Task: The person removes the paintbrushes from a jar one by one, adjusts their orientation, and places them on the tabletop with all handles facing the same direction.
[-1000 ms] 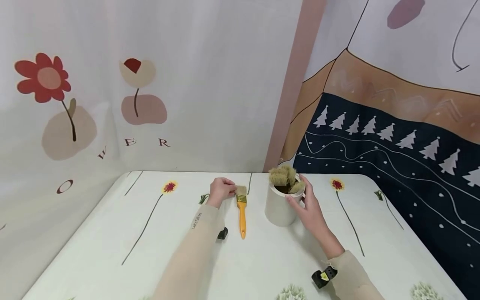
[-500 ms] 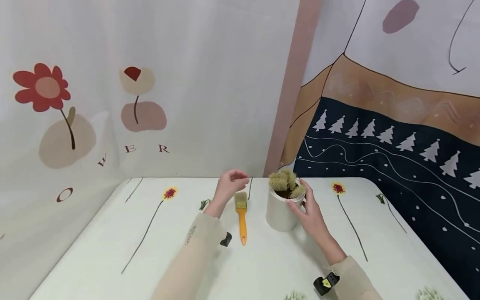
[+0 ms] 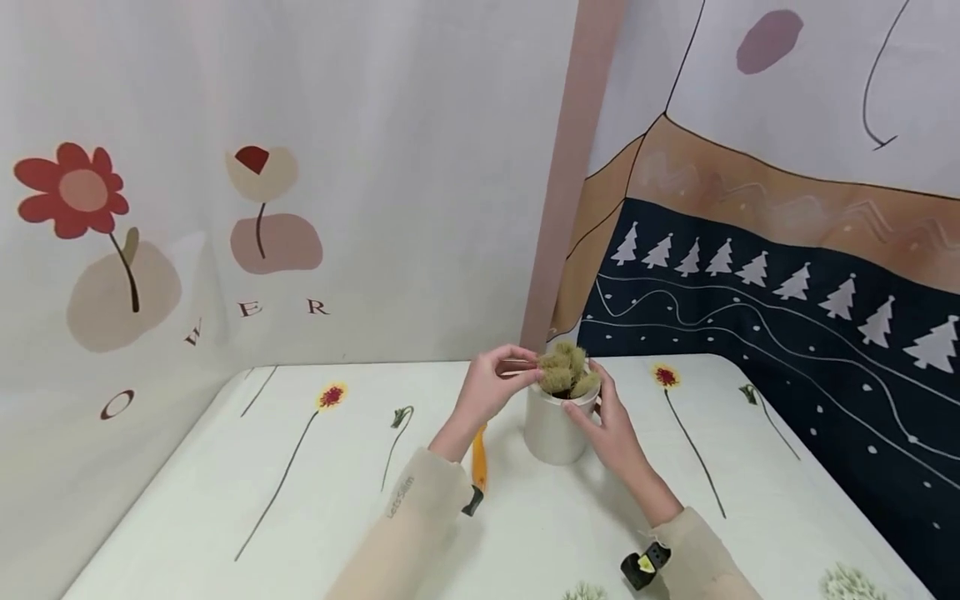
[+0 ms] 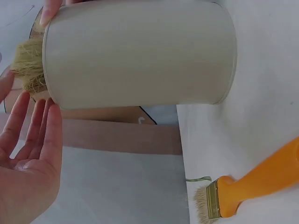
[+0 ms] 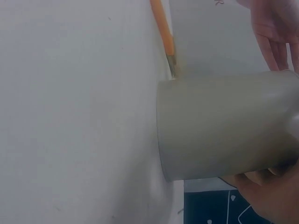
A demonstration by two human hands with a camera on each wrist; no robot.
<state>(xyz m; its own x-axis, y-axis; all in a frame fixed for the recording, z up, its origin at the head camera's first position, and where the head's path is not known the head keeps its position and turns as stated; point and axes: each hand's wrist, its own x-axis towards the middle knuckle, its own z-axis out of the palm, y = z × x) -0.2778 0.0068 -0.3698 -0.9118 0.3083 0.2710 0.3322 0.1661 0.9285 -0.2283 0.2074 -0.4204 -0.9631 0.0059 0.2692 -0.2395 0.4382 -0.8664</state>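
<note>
Well left of the white container (image 3: pixel 555 433), one red flower (image 3: pixel 71 193), one beige-and-red bloom (image 3: pixel 273 179) and four letters (image 3: pixel 117 405) were printed on the pale backdrop (image 3: pixel 420 183). Nearer, on the container's left, the white counter (image 3: pixel 352 483) bore one yellow-and-red flower print (image 3: pixel 331 397) and one drooping green print (image 3: pixel 397 417). One brush (image 3: pixel 480 467) lay to the left of the container, its orange handle partly behind the left arm in the head view; the left wrist view showed its metal band and pale bristles. The left grip (image 3: pixel 491 387) was at the container's left rim, fingers spread and nearly straight, thumb apart, tips at the tufts (image 3: pixel 558 379); I could not tell how many touched. The single container stood upright on the counter, at least three bristly tan tufts rising from its mouth, their overlap hiding an exact count. On its right side, the right grip (image 3: pixel 611 427) held it, thumb at the near rim, other fingers round the far side. Right of the container came a second yellow-and-red print, a second drooping one, and a dark blue cloth (image 3: pixel 660 310) with nine white trees (image 3: pixel 752 269).
</note>
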